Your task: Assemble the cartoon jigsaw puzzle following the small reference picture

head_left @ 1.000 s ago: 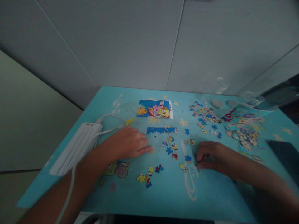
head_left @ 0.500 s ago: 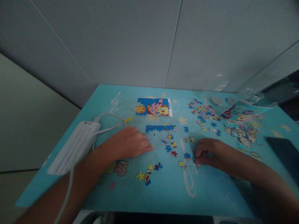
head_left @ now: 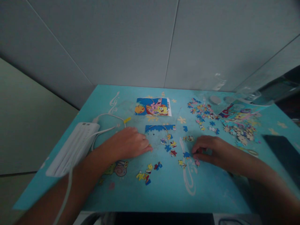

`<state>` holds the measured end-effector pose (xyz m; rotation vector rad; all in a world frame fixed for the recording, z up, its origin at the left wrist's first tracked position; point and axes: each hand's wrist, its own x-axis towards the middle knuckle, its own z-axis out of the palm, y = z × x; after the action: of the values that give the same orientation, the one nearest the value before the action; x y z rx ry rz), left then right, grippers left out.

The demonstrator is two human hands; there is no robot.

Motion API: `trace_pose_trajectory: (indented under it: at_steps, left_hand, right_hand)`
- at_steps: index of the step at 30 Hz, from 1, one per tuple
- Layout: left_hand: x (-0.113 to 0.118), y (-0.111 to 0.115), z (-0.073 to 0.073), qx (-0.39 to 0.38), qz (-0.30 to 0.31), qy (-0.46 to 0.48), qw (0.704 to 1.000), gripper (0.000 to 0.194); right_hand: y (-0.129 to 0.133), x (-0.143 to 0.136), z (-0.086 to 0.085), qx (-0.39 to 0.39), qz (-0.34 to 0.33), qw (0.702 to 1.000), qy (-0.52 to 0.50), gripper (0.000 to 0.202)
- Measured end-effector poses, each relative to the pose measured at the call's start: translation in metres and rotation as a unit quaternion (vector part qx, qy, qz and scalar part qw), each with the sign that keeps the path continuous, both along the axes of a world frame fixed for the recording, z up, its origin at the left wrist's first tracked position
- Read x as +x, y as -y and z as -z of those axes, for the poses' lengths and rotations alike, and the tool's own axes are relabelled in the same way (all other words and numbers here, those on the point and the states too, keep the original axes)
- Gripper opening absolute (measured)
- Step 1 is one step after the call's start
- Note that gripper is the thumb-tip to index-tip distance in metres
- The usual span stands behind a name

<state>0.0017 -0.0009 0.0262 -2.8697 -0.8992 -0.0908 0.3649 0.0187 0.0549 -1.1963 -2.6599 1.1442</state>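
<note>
My left hand (head_left: 133, 143) rests on the table with its fingers curled together. Whatever may lie under its fingertips is too small to make out. Just to its right is a joined strip of blue puzzle pieces (head_left: 160, 128). My right hand (head_left: 206, 148) has thumb and fingers drawn into a pinch, and the fingertips hide what may be between them. A blue puzzle piece (head_left: 187, 155) lies close to the left of those fingertips, and a pink puzzle piece (head_left: 197, 162) lies just below them. Several loose pieces, among them a red one (head_left: 173, 153), are spread between the hands.
A cartoon picture card (head_left: 153, 107) lies beyond the strip. Heaps of puzzle pieces (head_left: 241, 131) and a clear printed bag (head_left: 239, 112) are at the right. A white power strip (head_left: 72, 148) with cables stands left; a dark phone-like slab (head_left: 281, 150) lies far right.
My right hand has shifted slightly left, closer to the blue puzzle piece, and the pink piece below it shows more fully. My left hand stays in place. The view has moved slightly.
</note>
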Motion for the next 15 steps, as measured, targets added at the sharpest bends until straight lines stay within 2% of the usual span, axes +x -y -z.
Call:
trace_pose_trajectory:
  at_steps: [5, 9, 15]
  left_hand:
    - [0.001, 0.0, -0.003, -0.003, -0.003, 0.011, 1.0, 0.037]
    - [0.002, 0.0, -0.001, -0.006, 0.0, 0.017, 1.0, 0.039]
    - [0.002, 0.001, 0.003, -0.011, 0.008, -0.024, 1.0, 0.038]
  right_hand:
    - [-0.001, -0.001, 0.001, 0.057, 0.038, 0.997, -0.026, 0.013]
    - [0.0, -0.006, 0.0, 0.085, 0.018, 0.995, -0.047, 0.016]
    - [0.003, -0.017, 0.001, 0.108, 0.002, 0.991, -0.083, 0.016]
